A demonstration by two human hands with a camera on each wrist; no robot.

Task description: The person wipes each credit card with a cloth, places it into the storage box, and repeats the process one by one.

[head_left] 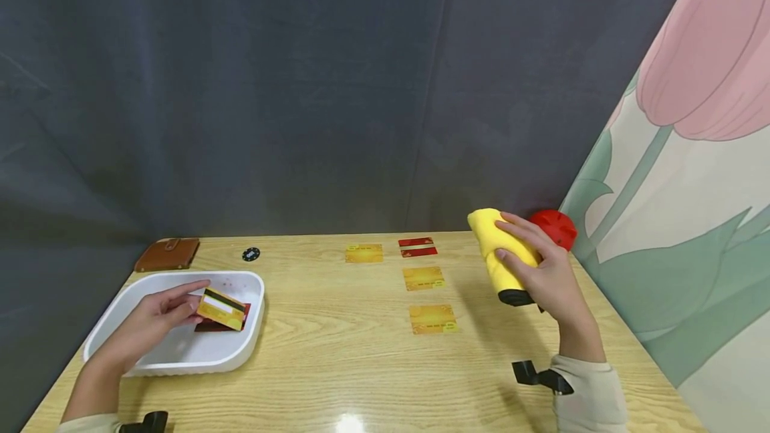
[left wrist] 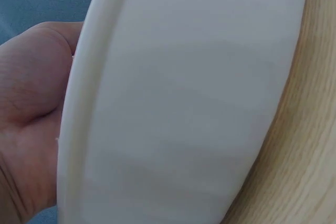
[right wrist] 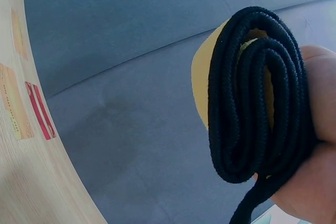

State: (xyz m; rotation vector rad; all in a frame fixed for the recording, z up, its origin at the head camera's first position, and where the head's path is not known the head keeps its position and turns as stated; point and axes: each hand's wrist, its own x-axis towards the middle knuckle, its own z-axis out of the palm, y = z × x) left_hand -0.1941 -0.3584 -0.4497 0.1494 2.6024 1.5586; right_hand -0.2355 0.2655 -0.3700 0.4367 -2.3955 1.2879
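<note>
My left hand (head_left: 156,316) pinches a gold bank card (head_left: 221,309), its black stripe and white strip facing up, above the white plastic basin (head_left: 257,326). Beneath that card, a red card (head_left: 207,326) lies in the basin, partly covered. In the left wrist view the basin's wall (left wrist: 178,103) hides the fingers, and only part of the palm (left wrist: 31,87) shows. My right hand (head_left: 547,272) grips a rolled yellow cloth (head_left: 496,246) above the table's right side. Its coiled black edging (right wrist: 257,98) faces the right wrist camera, with a black strip hanging from it.
Gold cards (head_left: 363,253) (head_left: 424,278) (head_left: 433,319) and a red card (head_left: 418,247) lie on the wooden table (head_left: 325,346). Behind the basin are a brown leather wallet (head_left: 167,254) and a black poker chip (head_left: 250,254). Something red (head_left: 555,227) sits behind my right hand.
</note>
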